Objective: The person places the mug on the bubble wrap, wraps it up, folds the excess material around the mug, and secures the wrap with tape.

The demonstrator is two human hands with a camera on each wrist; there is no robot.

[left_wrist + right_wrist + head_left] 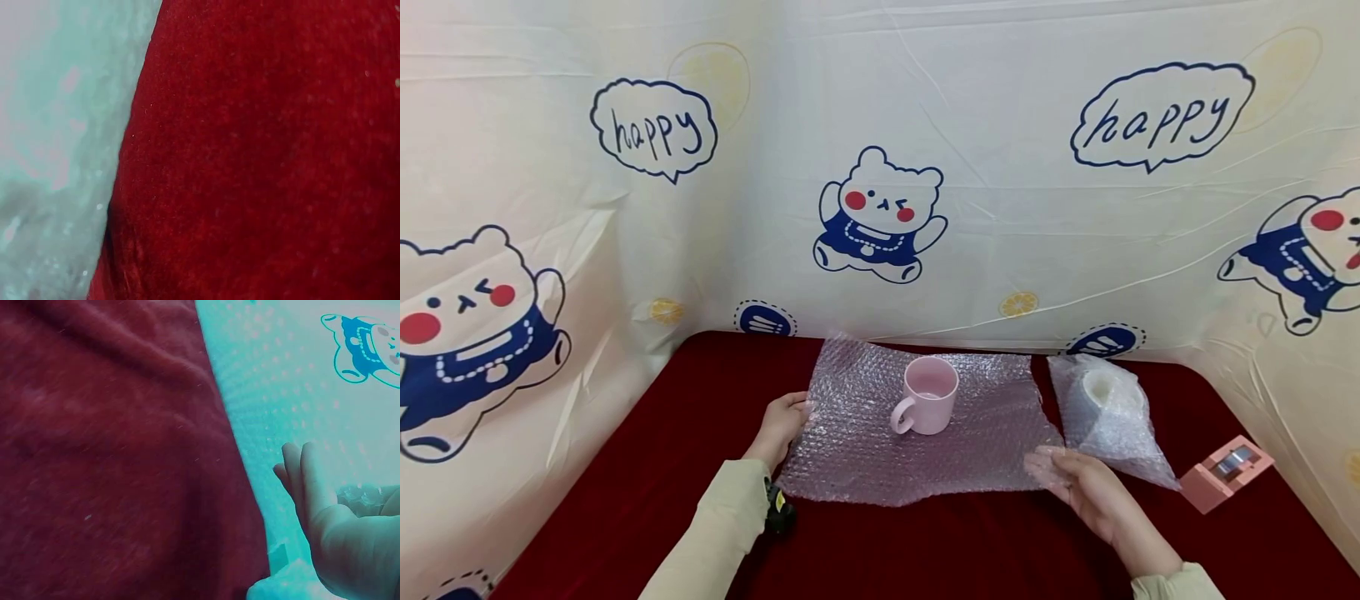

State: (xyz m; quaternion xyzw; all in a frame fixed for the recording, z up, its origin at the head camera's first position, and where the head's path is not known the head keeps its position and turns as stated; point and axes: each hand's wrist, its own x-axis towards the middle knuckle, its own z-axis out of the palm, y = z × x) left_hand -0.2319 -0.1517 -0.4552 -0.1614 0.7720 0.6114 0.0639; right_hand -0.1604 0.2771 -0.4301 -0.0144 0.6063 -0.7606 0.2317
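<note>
A pink mug [931, 397] stands upright on a sheet of clear bubble wrap [857, 446], its handle toward the front left. My left hand [781, 423] grips the left edge of the sheet with its fingertips. At the front right corner is my right hand [1086, 492], its fingers stretched out against the wrap. Straight fingers [309, 481] show in the right wrist view, with bubble wrap visible between them and the thumb. The left wrist view shows only a strip of the wrap [50, 156] beside the red cloth; the left hand is outside it.
To the right lies a bubble-wrapped bundle [1112, 417] with a white round object inside. A pink tape dispenser [1227, 473] sits at the far right. Dark red cloth [925, 550] covers the table. White printed curtains [1000, 208] stand close behind and at both sides.
</note>
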